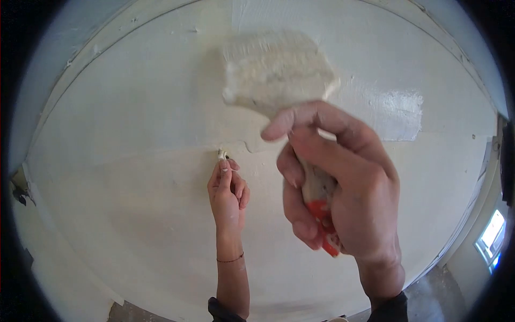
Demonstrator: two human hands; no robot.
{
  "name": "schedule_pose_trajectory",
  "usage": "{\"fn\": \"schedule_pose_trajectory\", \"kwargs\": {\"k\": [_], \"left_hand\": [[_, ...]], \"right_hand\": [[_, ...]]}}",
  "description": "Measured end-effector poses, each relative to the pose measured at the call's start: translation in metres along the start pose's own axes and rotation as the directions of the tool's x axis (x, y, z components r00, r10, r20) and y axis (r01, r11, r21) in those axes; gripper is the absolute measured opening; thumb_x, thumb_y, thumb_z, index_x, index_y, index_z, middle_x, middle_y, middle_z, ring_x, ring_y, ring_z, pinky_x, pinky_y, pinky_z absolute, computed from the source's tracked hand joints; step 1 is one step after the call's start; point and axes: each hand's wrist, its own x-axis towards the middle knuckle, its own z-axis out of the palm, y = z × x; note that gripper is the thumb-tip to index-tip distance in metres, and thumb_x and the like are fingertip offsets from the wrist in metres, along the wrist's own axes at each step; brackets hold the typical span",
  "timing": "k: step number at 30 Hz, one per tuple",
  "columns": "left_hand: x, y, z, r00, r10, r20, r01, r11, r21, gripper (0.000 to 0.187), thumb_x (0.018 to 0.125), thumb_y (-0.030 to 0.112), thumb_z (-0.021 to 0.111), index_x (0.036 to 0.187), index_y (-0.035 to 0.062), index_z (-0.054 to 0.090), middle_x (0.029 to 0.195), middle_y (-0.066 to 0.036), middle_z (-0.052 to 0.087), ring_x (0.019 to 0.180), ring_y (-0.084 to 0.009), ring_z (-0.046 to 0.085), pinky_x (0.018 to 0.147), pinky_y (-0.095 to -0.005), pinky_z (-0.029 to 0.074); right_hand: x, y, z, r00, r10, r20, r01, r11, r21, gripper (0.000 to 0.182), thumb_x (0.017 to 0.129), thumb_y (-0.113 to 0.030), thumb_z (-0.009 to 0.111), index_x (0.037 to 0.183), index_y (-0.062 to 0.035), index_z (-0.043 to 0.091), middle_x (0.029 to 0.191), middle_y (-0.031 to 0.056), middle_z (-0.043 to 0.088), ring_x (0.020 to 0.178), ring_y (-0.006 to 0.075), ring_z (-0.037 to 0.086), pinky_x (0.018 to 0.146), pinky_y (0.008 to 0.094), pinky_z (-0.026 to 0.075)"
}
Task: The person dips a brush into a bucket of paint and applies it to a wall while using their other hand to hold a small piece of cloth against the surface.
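Note:
My right hand point(348, 172) is closed around the handle of a wide paintbrush point(279, 72), held up close to the camera. Its broad head is coated in off-white paint and points upward, and the handle has a red end. Lower and to the left, my left hand point(229, 193) pinches a small white piece point(222, 154) against or just in front of the wall. A dark bit shows beside this piece, like a wire end, but I cannot make out its kind. The pale painted wall point(134, 214) fills the view behind both hands.
A glossy, wet-looking paint patch point(399, 115) lies on the wall at the right. A bright window point(491, 239) is at the far right. Grey floor point(437, 292) shows at the lower right. A dark object point(20, 194) hangs at the left edge.

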Motion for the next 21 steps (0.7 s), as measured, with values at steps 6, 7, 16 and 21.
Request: {"fn": "schedule_pose_trajectory", "kwargs": {"k": [6,7,16,21], "left_hand": [[0.001,-0.004,-0.004,0.999,-0.033,0.022,0.035,0.997,-0.076,0.03,0.102,0.029,0.039,0.086,0.0064,0.049,0.051,0.005,0.03,0.039,-0.0035,0.022,0.034,-0.0199,0.021],[0.001,-0.004,-0.003,0.999,-0.023,-0.023,0.02,0.996,-0.087,0.03,0.102,0.029,0.039,0.086,0.0064,0.048,0.05,0.005,0.03,0.039,-0.0036,0.022,0.034,-0.02,0.021],[0.002,-0.005,-0.008,0.998,-0.057,0.008,0.057,0.997,-0.055,0.031,0.102,0.031,0.039,0.086,0.006,0.05,0.05,0.005,0.03,0.039,-0.0036,0.022,0.034,-0.0199,0.02],[0.003,-0.007,-0.01,0.999,-0.034,0.042,0.039,0.992,-0.117,0.032,0.102,0.032,0.04,0.086,0.0063,0.051,0.051,0.005,0.03,0.039,-0.0037,0.022,0.034,-0.0202,0.021]], "right_hand": [[0.035,-0.005,0.02,0.984,-0.178,-0.004,0.177,0.984,-0.024,0.024,0.09,-0.008,0.035,0.096,0.0065,0.053,0.05,0.0051,0.042,0.037,0.0153,0.045,0.036,0.03,0.034],[0.04,-0.005,0.023,0.981,-0.193,-0.003,0.192,0.981,-0.033,0.025,0.089,-0.008,0.035,0.096,0.0079,0.052,0.05,0.0057,0.043,0.038,0.016,0.046,0.037,0.0304,0.036],[0.07,0.005,0.053,0.959,-0.283,0.023,0.282,0.958,0.06,0.025,0.086,-0.006,0.034,0.094,0.0099,0.052,0.051,0.009,0.047,0.04,0.0179,0.048,0.034,0.0306,0.037],[0.053,0.009,0.055,0.968,-0.246,-0.039,0.248,0.968,0.029,0.024,0.087,-0.006,0.035,0.096,0.01,0.051,0.05,0.009,0.047,0.04,0.018,0.049,0.032,0.0306,0.034]]}}
